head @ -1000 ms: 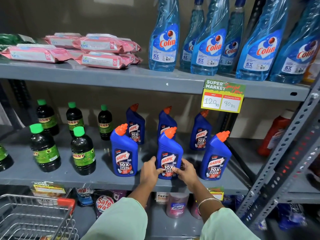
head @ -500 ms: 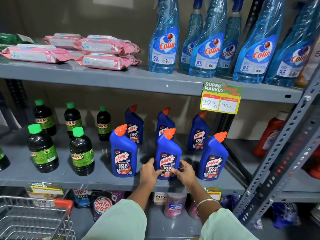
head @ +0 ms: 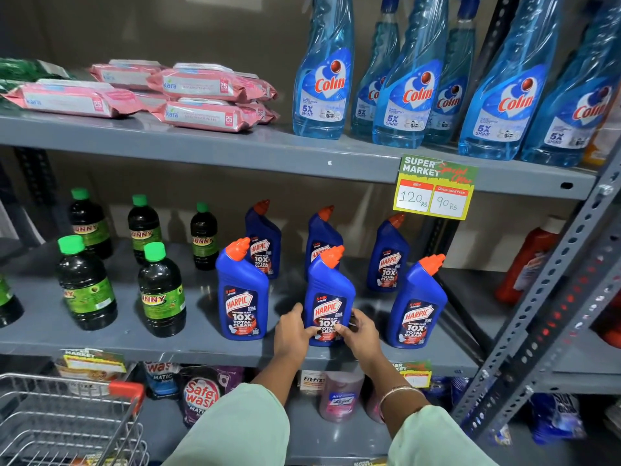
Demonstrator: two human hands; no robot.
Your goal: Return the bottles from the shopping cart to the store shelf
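Note:
A blue Harpic bottle (head: 328, 290) with an orange cap stands upright near the front edge of the grey middle shelf (head: 168, 341). My left hand (head: 291, 331) holds its lower left side and my right hand (head: 360, 332) its lower right side, fingers meeting across the label. Matching Harpic bottles stand to its left (head: 242, 294) and right (head: 416, 304), with three more behind. The wire shopping cart (head: 64, 422) with a red handle sits at the bottom left; its contents are mostly out of view.
Dark green-capped bottles (head: 161, 290) fill the shelf's left part. Blue Colin spray bottles (head: 324, 72) and pink wipe packs (head: 208, 112) sit on the shelf above. A price tag (head: 435, 186) hangs from that shelf. A slanted metal upright (head: 551, 304) crosses at right.
Both hands have stayed on the middle front Harpic bottle, shifting only slightly around its base. The bottle stands in about the same spot.

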